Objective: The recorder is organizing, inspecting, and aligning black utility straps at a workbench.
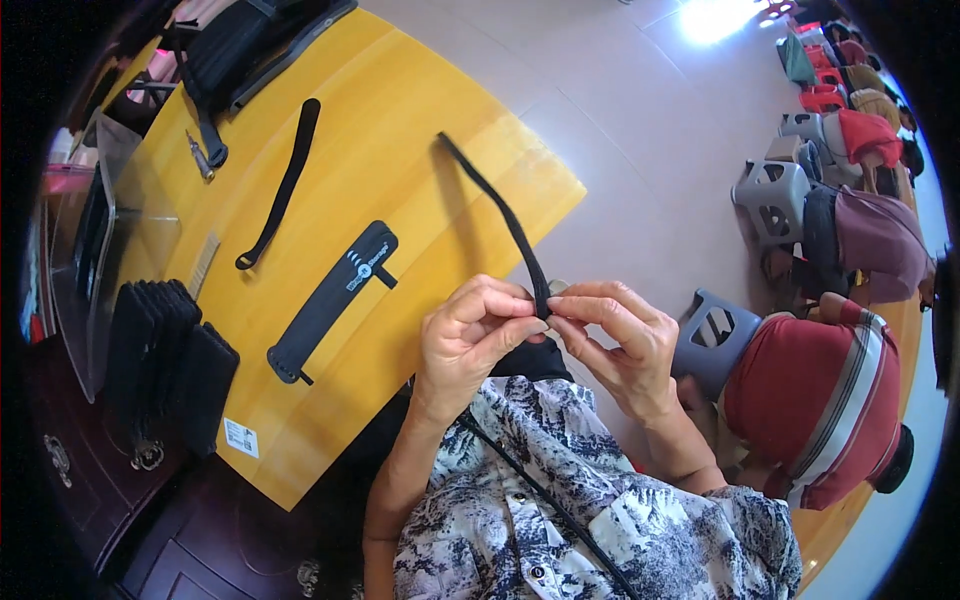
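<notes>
A narrow black strap point(512, 222) is pinched at its near end between both my hands, in front of my chest. Its rest rises and curves away to the far left over the yellow table point(400, 110). My left hand point(478, 328) has thumb and fingers closed on the strap's end from the left. From the right, the fingertips of my right hand point(618, 335) press on that same end. On the table to the left lie a wide black band point(325, 315) with white print and small tabs, and a second black strap point(288, 180) with a slotted end.
Stacked black pads point(165, 350) sit at the table's left edge, near a clear plastic box point(140, 225). A small screwdriver-like tool point(200, 157) and a white label point(241, 437) lie on the wood. Black straps point(240, 55) pile up far left. Grey stools point(715, 345) and seated people are at right.
</notes>
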### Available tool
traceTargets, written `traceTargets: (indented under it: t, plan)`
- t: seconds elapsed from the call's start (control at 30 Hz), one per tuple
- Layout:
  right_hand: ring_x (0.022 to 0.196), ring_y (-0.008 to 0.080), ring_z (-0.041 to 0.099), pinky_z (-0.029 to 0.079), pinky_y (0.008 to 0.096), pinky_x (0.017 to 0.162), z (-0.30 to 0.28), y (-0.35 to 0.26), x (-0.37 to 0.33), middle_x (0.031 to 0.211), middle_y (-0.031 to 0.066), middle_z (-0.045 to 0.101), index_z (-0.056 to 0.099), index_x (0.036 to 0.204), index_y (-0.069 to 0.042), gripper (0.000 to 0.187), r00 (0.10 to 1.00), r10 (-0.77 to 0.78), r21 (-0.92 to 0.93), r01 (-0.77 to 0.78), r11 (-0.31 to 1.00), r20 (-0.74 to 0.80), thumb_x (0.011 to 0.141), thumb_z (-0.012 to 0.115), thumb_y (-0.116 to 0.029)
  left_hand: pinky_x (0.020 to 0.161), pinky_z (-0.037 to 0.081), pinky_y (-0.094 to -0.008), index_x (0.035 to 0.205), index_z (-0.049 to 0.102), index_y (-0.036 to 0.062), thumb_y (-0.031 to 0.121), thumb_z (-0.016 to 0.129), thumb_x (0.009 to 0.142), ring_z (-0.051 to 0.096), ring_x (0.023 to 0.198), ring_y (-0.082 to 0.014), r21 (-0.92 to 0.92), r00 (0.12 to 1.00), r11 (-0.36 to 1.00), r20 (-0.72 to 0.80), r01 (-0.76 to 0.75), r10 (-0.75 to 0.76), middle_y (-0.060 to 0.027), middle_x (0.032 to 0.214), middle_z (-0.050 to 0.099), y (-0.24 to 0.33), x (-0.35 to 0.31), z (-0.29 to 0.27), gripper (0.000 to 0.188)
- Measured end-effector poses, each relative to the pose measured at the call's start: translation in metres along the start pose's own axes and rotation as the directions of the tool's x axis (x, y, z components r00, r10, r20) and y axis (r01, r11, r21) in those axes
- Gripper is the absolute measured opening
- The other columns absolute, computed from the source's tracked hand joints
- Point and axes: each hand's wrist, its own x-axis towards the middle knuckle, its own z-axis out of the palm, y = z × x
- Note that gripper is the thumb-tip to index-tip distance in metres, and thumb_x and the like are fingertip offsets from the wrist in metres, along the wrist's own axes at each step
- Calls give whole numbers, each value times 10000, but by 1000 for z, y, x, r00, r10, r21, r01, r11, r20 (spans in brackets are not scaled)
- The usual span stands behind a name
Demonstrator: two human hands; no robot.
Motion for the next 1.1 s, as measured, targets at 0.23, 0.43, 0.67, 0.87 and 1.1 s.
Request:
traceTargets:
  t: [0.23,0.43,0.67,0.87,1.1]
  plan:
    - [685,165,663,540,265,573,-4,8,1,883,68,654,644,924,-32,174,1000,10,23,-10,1000,-1,765,712,-22,710,564,-217,880,627,-64,-84,652,828,652,793,-132,174,1000,985,2,-11,11,-78,939,590,9,10,10,61]
    - [667,162,666,546,268,569,0,13,0,882,86,640,615,906,0,167,997,80,96,-77,992,-23,758,694,3,688,568,-227,903,624,-57,-79,662,814,656,784,-131,265,999,964,-48,-2,15,-82,931,599,7,13,20,100]
    - [655,165,659,540,264,571,5,13,3,818,84,608,576,836,7,144,992,122,108,-117,987,-42,733,677,13,632,538,-253,893,602,-3,-57,675,781,645,732,-139,541,988,831,-9,-126,156,-85,905,614,0,13,21,145]
    - [652,157,652,525,259,546,11,23,4,725,71,605,548,762,-4,106,993,76,3,-76,997,-88,722,646,5,636,527,-277,907,589,15,-58,666,782,637,716,-166,690,974,692,93,-212,206,-98,914,619,2,12,18,164]
    - [696,153,659,542,261,585,1,19,5,796,90,647,627,839,1,91,946,313,403,-321,857,87,752,656,0,665,542,-231,920,590,-51,-108,614,819,632,766,-129,306,995,951,-65,-54,77,-105,973,590,5,14,14,119]
